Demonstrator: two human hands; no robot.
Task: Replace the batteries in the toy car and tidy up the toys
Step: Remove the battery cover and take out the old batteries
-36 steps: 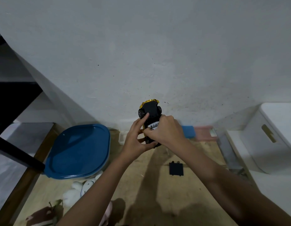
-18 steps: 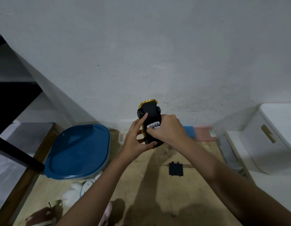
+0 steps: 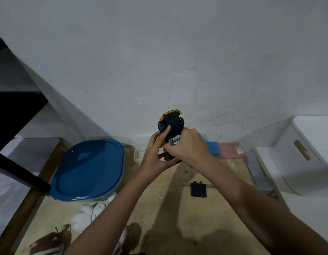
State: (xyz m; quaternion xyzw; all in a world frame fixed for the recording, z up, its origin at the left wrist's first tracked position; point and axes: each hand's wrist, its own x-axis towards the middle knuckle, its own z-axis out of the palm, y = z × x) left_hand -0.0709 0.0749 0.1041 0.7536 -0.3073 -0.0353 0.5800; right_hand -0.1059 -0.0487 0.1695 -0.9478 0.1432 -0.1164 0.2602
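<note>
**Head view: toy car belly-up in both hands, battery bay open**

The yellow toy car (image 3: 170, 124) is held in the air above the wooden table (image 3: 177, 214), nose towards the wall and black underside facing the person. It looks like light, hard plastic. I'd say the wheels will spin and slip under a grip, so the body sides are the safest hold.

The left hand (image 3: 154, 157) cradles the car from the side, thumb under its near end and index finger laid straight along the chassis. The right hand (image 3: 189, 147) comes in over the middle with its wrist raised. Its fingers curl tightly onto the batteries (image 3: 175, 141) in the bay, though the fingertips themselves are hidden. The loose battery cover (image 3: 198, 190) lies flat on the table below, well apart from both hands.
</note>
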